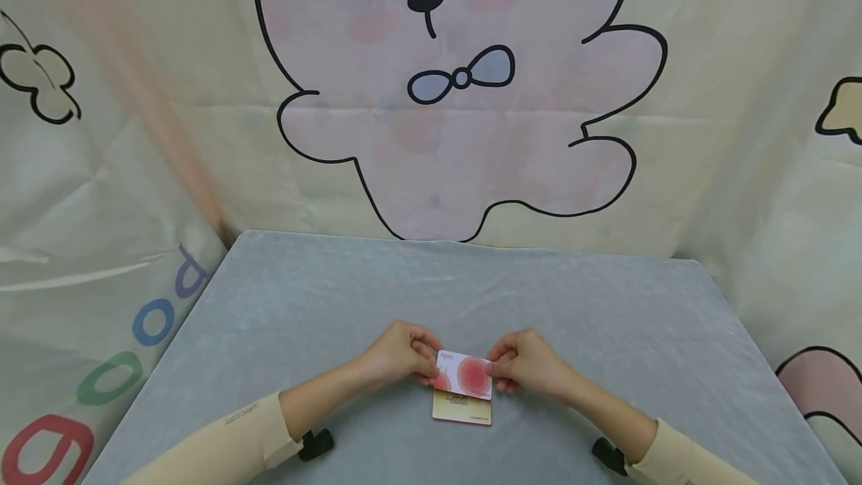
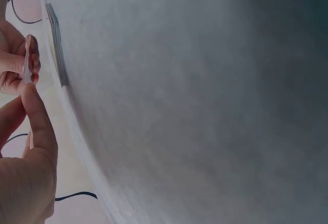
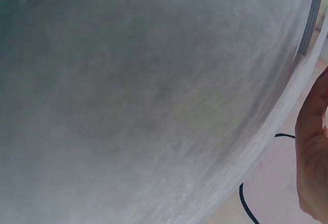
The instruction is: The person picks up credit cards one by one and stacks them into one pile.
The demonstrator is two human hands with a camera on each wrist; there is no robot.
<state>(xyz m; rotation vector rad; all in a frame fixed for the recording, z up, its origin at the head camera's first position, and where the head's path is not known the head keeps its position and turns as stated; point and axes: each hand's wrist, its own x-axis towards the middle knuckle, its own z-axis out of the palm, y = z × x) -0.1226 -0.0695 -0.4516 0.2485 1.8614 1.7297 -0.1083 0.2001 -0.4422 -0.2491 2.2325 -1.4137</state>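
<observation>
A white card with pink and red circles (image 1: 465, 374) is held up between both hands. My left hand (image 1: 402, 352) pinches its left edge, and my right hand (image 1: 528, 365) pinches the right edge. Below the card, partly covered by it in the head view, lies a stack of cards with a yellowish top card (image 1: 462, 408). From the left wrist, the raised card (image 2: 28, 62) shows edge-on, apart from the stack (image 2: 57, 44) on the cloth. The right wrist view catches only part of the right hand (image 3: 312, 147) and the stack's edge (image 3: 310, 24).
A grey-blue cloth (image 1: 337, 283) covers the table. Behind it hangs a curtain (image 1: 539, 171) printed with a pink cartoon bear; printed letters run down the left side. Dark wrist cameras (image 1: 316, 444) sit at both cuffs.
</observation>
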